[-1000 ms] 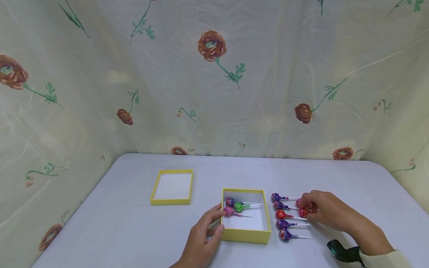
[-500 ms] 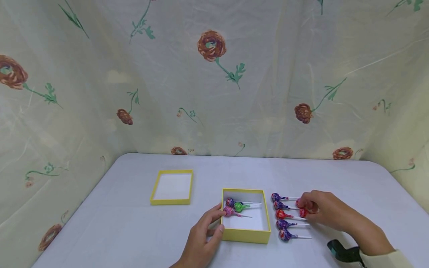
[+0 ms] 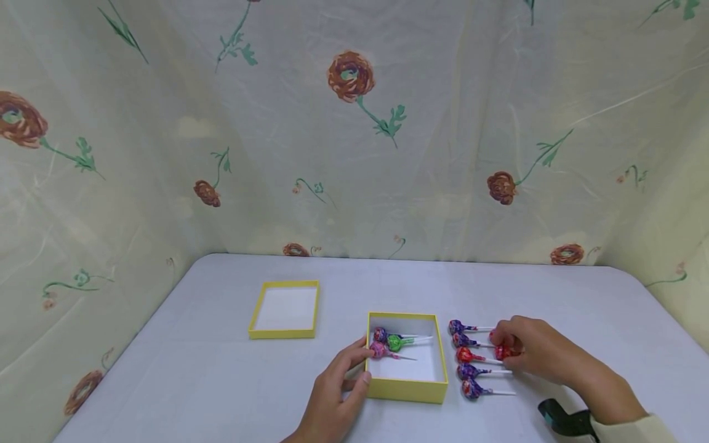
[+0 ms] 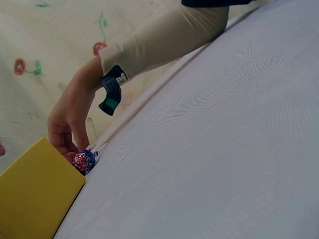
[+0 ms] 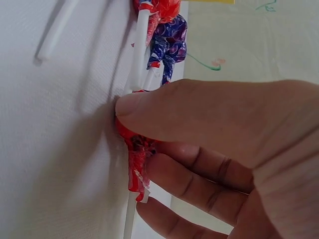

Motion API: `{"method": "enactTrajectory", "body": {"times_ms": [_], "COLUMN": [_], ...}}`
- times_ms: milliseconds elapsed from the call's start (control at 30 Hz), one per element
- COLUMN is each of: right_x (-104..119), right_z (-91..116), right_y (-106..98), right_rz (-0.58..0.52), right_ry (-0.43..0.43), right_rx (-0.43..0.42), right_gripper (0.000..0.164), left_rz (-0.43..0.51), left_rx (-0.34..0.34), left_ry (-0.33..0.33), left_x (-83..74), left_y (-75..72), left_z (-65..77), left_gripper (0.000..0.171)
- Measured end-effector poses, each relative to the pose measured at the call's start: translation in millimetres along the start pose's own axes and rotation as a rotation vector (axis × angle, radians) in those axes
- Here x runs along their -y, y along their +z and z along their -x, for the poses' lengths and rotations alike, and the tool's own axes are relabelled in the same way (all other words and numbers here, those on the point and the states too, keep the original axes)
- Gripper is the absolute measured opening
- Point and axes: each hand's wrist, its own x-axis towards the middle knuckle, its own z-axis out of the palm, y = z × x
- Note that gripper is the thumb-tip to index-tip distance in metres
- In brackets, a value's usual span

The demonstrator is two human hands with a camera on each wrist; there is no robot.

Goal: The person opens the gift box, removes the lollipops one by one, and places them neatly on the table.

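In the head view, my left hand (image 3: 336, 387) holds the left side of an open yellow box (image 3: 407, 389), its fingertips at the rim and the thumb by the front corner. Inside lie a purple lollipop (image 3: 380, 334), a green lollipop (image 3: 394, 342) and a pink lollipop (image 3: 379, 349). To the right of the box my right hand (image 3: 540, 347) pinches a red-wrapped lollipop (image 5: 137, 162) between thumb and fingers; the thumb covers part of its head. Several lollipops (image 3: 468, 371), mostly purple with one red, lie in a column beside that hand, sticks pointing right.
A yellow-rimmed box lid (image 3: 282, 335) lies inside-up on the white table (image 3: 194, 381), left of and behind the box. Flower-printed curtains (image 3: 421, 184) surround the table's back and sides. A black device (image 3: 565, 419) is strapped to the right wrist.
My right hand shifts very slightly among the lollipops, and the red lollipop at its fingers moves a little rightward. The left hand and box stay put.
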Motion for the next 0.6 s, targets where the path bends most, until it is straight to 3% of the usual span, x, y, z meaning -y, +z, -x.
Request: {"method": "enactTrajectory", "body": {"times_ms": [600], "right_x": [-1.7], "right_z": [-1.3], "right_y": [0.3], "right_rz": [-0.004], "right_ry": [-0.006], "right_rx": [-0.016], "right_gripper": [0.025], "left_rz": [-0.013], "left_rx": [0.003], "left_ry": [-0.039], "left_x": [1.5], "left_y": [1.3], "left_z": [-0.4], "left_gripper": [0.029]}}
